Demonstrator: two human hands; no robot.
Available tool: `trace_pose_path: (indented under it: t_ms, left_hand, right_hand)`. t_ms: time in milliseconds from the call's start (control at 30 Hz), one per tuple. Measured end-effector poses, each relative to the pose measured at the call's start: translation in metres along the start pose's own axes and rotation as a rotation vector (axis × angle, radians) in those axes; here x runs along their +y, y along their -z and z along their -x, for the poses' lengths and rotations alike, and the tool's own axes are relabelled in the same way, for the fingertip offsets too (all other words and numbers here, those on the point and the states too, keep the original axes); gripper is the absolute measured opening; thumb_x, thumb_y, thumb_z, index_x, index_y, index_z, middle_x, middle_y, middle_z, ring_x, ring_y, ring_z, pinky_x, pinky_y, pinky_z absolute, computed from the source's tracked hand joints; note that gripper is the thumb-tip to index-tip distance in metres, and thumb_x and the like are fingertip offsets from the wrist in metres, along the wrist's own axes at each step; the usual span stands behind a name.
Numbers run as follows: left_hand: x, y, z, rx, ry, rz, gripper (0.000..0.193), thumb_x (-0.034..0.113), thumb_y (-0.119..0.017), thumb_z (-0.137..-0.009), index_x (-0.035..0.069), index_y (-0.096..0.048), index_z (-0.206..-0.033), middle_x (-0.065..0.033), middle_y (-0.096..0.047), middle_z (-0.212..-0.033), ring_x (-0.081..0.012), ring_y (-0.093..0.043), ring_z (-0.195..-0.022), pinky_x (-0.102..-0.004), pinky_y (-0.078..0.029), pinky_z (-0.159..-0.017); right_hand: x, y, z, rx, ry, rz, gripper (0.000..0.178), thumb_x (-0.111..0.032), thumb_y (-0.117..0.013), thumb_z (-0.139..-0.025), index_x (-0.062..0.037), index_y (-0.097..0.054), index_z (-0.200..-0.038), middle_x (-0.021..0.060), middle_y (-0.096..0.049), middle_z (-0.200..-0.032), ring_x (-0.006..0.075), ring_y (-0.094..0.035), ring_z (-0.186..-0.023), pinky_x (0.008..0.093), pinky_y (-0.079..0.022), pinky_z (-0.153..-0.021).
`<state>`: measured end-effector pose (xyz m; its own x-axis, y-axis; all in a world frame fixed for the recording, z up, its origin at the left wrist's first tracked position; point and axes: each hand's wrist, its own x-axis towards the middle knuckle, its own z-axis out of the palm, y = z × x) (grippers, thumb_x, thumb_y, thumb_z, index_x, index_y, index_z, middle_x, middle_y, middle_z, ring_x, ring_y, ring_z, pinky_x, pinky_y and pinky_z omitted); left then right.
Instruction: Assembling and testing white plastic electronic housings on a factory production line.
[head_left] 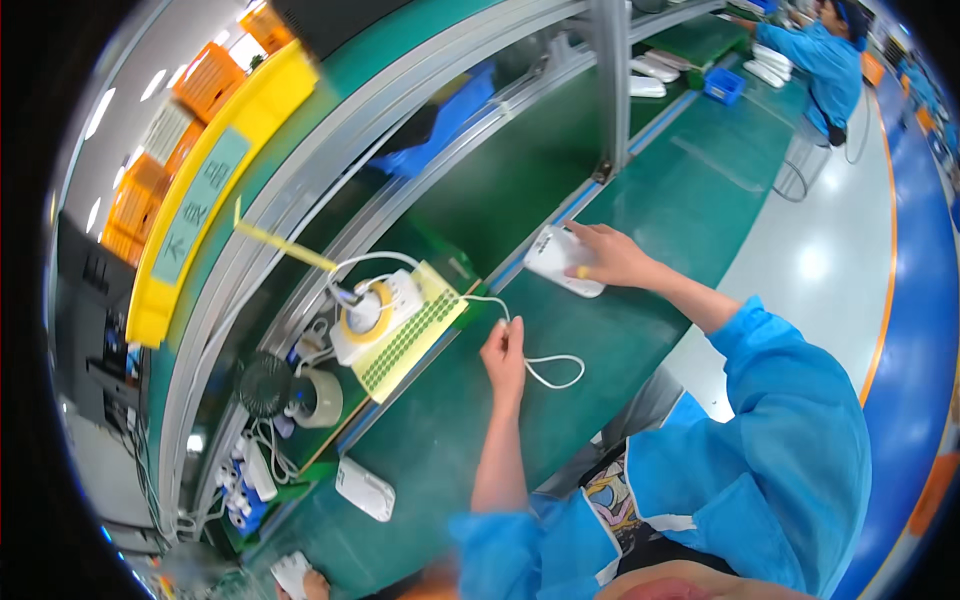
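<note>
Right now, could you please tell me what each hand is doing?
Left hand: closed, pinching the white cable.
Right hand: laid on the white box; whether it grips cannot be told.

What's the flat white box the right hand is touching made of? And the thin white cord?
The flat white box at the right hand looks like hard plastic: smooth, slightly shiny, round-cornered. The thin white cord in the left hand seems coated in dull, soft plastic or rubber: it curls smoothly.
</note>
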<state>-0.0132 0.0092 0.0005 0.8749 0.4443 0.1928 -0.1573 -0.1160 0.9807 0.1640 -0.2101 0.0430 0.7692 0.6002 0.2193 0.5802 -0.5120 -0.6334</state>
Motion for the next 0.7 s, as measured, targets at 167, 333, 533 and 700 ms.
trace_pose_path:
  t_ms: [167, 333, 533, 700]
  left_hand:
    - [0.009, -0.008, 0.001, -0.024, 0.132, 0.075, 0.04, 0.022, -0.061, -0.107, 0.009, -0.049, -0.072, 0.0066, -0.04, -0.065, -0.0037, -0.033, -0.059, -0.0258, -0.023, -0.053]
    - [0.013, 0.002, 0.005, -0.022, 0.137, 0.088, 0.048, 0.028, -0.055, -0.11, 0.011, -0.042, -0.068, 0.0045, -0.037, -0.061, -0.0051, -0.033, -0.055, -0.0264, -0.023, -0.051]
    - [-0.001, 0.006, 0.004, -0.065, 0.122, 0.101, 0.052, 0.026, -0.056, -0.11, 0.014, -0.036, -0.064, 0.0057, -0.034, -0.06, -0.0041, -0.029, -0.053, -0.0261, -0.019, -0.05]
    - [0.0, 0.006, 0.002, -0.099, 0.11, 0.096, 0.051, 0.021, -0.058, -0.108, 0.012, -0.036, -0.063, 0.0065, -0.033, -0.06, -0.0039, -0.027, -0.056, -0.0274, -0.016, -0.052]
  right_hand:
    - [0.023, 0.008, -0.048, 0.138, 0.136, -0.036, 0.073, -0.051, -0.078, -0.086, 0.0003, -0.064, -0.135, 0.0234, -0.068, -0.126, 0.0396, -0.065, -0.118, 0.0445, -0.052, -0.101]
    - [0.028, -0.046, -0.086, -0.029, 0.225, -0.418, 0.053, -0.04, -0.079, -0.09, -0.0037, -0.071, -0.128, 0.0172, -0.071, -0.127, 0.0326, -0.068, -0.114, 0.0419, -0.055, -0.096]
    - [0.025, -0.049, -0.08, -0.014, 0.339, -0.302, 0.028, -0.031, -0.081, -0.085, -0.0102, -0.081, -0.103, 0.0092, -0.077, -0.103, 0.0314, -0.066, -0.106, 0.0413, -0.053, -0.092]
    - [0.014, -0.059, -0.073, 0.073, 0.266, -0.212, 0.026, -0.033, -0.082, -0.081, -0.0128, -0.08, -0.096, 0.008, -0.076, -0.099, 0.0305, -0.066, -0.104, 0.0427, -0.052, -0.09]
